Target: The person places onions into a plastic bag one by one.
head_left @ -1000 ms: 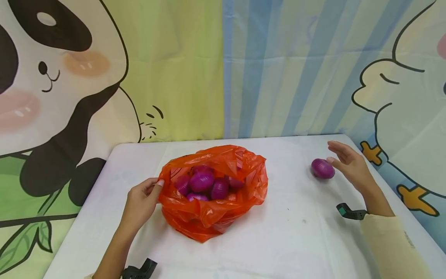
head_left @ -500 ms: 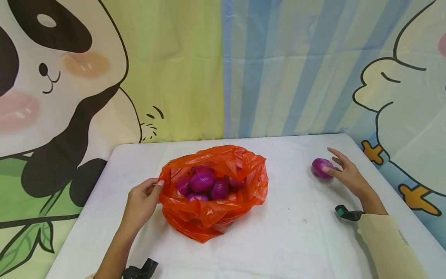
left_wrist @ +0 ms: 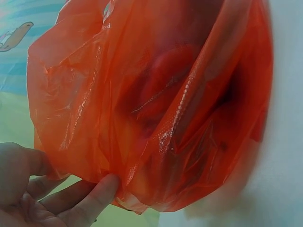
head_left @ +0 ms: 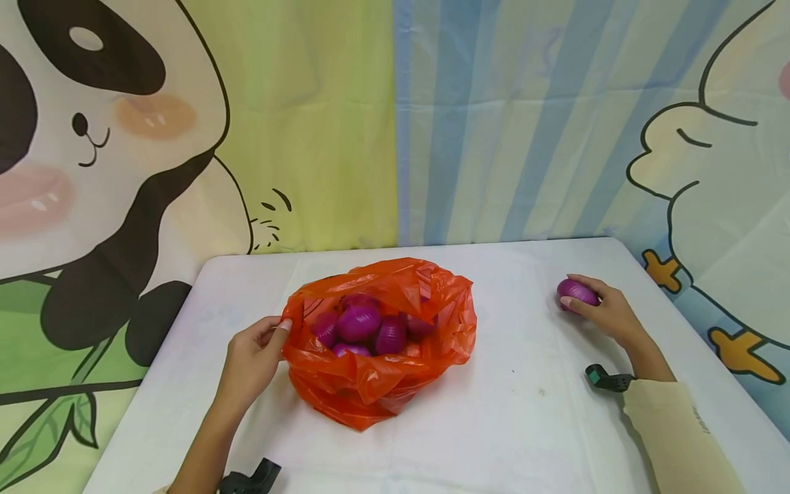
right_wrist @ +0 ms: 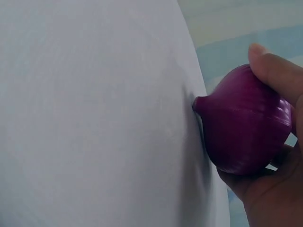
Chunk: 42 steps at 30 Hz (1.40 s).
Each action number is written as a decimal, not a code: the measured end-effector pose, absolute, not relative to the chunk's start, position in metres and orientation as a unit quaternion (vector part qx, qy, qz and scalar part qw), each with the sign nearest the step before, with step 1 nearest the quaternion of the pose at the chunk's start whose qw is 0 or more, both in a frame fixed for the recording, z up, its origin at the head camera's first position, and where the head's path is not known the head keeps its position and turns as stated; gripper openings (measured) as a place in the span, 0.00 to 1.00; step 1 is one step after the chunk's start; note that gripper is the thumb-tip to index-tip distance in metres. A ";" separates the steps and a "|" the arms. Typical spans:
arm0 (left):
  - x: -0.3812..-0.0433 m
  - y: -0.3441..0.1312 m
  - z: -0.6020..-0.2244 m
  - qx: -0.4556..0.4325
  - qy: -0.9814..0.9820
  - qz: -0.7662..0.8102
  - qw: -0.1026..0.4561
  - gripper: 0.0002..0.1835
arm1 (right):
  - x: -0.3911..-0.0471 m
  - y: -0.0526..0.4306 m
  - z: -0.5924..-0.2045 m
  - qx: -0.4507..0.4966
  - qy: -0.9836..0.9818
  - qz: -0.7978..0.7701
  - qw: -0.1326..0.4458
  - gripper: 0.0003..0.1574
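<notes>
An orange-red plastic bag (head_left: 370, 377) stands with its mouth spread, and several purple onions (head_left: 358, 322) lie inside. My left hand (head_left: 253, 357) pinches the bag's left rim between thumb and fingers. In the left wrist view the thin plastic (left_wrist: 156, 118) fills most of the picture, with the fingertips (left_wrist: 106, 187) at its lower edge. Off to the right, my right hand (head_left: 607, 312) grips a single purple onion (head_left: 578, 291), thumb on the near side and fingers round the far side. Its pointed tip shows close to the white surface in the right wrist view (right_wrist: 244, 123).
Both things are on a white-covered table (head_left: 494, 425). A cloth backdrop (head_left: 494, 123) with a panda and another cartoon figure rises behind the far edge. Black wrist devices (head_left: 607, 379) are worn on both arms.
My right hand has come left and closed its fingers round the single onion, which it earlier only reached beside. The left hand and the bag have stayed in place.
</notes>
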<state>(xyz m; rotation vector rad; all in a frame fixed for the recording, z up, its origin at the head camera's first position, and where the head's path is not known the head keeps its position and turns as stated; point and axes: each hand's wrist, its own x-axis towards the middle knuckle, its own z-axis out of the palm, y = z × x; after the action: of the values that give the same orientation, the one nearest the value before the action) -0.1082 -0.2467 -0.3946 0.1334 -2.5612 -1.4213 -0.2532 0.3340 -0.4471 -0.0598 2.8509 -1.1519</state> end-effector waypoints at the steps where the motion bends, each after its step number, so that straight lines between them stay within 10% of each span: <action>1: -0.108 -0.247 -0.394 0.044 -0.869 -0.482 0.106 0.23 | -0.253 0.334 -0.447 -0.017 0.928 -0.372 0.029 0.49; 21: -0.106 -0.247 -0.392 0.036 -0.866 -0.483 0.122 0.22 | -0.252 0.284 -0.388 -0.095 0.889 -0.443 -0.058 0.40; 42: -0.105 -0.245 -0.387 0.043 -0.859 -0.497 0.117 0.23 | -0.213 0.201 -0.335 -0.375 0.779 -0.503 -0.007 0.37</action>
<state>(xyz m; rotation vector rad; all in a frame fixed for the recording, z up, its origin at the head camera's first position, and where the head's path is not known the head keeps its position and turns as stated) -0.1050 -0.2454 -0.3871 0.1252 -2.5132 -1.4545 -0.2134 0.2012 -0.3351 -1.1836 2.4580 -1.5865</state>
